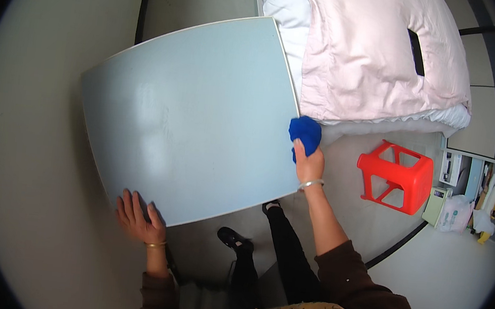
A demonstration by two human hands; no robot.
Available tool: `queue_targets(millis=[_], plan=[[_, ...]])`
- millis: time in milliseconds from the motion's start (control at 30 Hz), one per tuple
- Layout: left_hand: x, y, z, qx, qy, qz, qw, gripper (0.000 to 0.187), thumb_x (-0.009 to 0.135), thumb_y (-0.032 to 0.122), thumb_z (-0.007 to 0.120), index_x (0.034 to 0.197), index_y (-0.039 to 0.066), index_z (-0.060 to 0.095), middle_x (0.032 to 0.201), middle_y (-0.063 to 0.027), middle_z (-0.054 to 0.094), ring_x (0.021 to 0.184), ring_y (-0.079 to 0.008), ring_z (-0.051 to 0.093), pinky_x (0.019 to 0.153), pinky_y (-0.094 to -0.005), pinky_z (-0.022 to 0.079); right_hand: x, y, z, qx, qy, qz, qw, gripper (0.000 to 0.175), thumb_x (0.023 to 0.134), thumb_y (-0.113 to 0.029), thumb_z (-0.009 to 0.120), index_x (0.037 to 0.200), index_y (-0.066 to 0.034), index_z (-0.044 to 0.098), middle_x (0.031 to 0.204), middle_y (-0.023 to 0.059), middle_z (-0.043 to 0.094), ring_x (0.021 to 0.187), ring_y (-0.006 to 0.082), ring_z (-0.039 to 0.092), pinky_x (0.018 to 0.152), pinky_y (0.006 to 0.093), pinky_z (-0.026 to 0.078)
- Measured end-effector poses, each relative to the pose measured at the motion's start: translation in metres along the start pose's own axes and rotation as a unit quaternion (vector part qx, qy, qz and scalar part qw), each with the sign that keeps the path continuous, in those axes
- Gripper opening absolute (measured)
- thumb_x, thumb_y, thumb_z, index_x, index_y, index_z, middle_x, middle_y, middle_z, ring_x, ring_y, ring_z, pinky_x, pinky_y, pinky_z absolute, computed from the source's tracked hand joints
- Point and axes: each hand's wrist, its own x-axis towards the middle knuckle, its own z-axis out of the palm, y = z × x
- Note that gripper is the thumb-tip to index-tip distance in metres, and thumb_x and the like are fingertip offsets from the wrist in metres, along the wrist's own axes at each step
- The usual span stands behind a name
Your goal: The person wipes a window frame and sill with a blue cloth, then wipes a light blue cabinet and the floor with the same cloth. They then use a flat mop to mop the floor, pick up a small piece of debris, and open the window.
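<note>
A pale blue table top [215, 119] with a thin white edge spreads out before me, its surface catching a glare. My right hand [309, 164] grips a bunched blue cloth [306, 133] against the right edge of the top, near its front corner. My left hand [141, 222] rests flat on the near left corner of the top, fingers spread and holding nothing. What supports the table top is hidden underneath it.
A bed with a pink quilt [366, 54] adjoins the table's right side. On the grey floor, a red plastic stool [396, 177] lies on its side. Beyond it, a shelf unit holds a box [450, 168] and a plastic bag [456, 212]. A wall [31, 141] borders the left.
</note>
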Motion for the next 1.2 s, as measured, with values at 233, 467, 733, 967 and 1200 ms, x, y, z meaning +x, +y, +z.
queue_targets(millis=[233,467,733,967,1200], plan=[[0.118,-0.032,0.042,-0.023,0.026,0.022,0.999,0.037,0.092,0.029,0.057,0.123,0.009,0.060,0.137,-0.0080,0.053,0.128,-0.0352,0.045,0.107,-0.0557,0.029,0.034,-0.070,0.042,-0.054,0.078,-0.028,0.995,0.065,0.082,-0.052,0.065,0.121,-0.0008,0.055,0.097,0.0240,0.068,0.091,0.0415,0.065,0.081,0.0464,0.050],[0.191,-0.035,0.070,-0.006,0.050,0.055,0.997,0.035,0.095,0.029,0.052,0.124,0.011,0.060,0.137,-0.0075,0.052,0.129,-0.0343,0.044,0.109,-0.0558,0.028,0.077,-0.134,0.058,-0.102,0.066,-0.019,0.992,0.067,0.085,-0.053,0.061,0.118,0.0046,0.051,0.089,0.0266,0.067,0.084,0.0436,0.065,0.075,0.0494,0.051],[0.315,-0.030,0.119,0.025,0.047,0.034,0.998,0.035,0.096,0.029,0.051,0.125,0.012,0.060,0.137,-0.0067,0.053,0.130,-0.0332,0.044,0.108,-0.0525,0.030,0.185,-0.232,0.097,-0.115,0.059,-0.040,0.991,0.062,0.086,-0.053,0.058,0.106,0.0051,0.052,0.086,0.0271,0.067,0.083,0.0428,0.065,0.076,0.0481,0.052],[0.491,-0.032,0.188,0.018,0.061,0.054,0.997,0.036,0.097,0.030,0.050,0.127,0.013,0.058,0.139,-0.0067,0.051,0.131,-0.0321,0.043,0.108,-0.0520,0.031,0.321,-0.339,0.158,-0.118,0.063,-0.041,0.990,0.066,0.086,-0.055,0.057,0.109,0.0062,0.049,0.093,0.0273,0.067,0.088,0.0425,0.065,0.080,0.0484,0.052],[0.645,-0.033,0.239,0.000,0.055,0.081,0.995,0.037,0.095,0.030,0.052,0.127,0.012,0.059,0.138,-0.0071,0.052,0.129,-0.0320,0.044,0.107,-0.0524,0.030,0.420,-0.422,0.202,-0.116,0.059,-0.016,0.991,0.068,0.086,-0.056,0.057,0.112,0.0065,0.048,0.096,0.0279,0.067,0.091,0.0433,0.065,0.082,0.0481,0.051]])
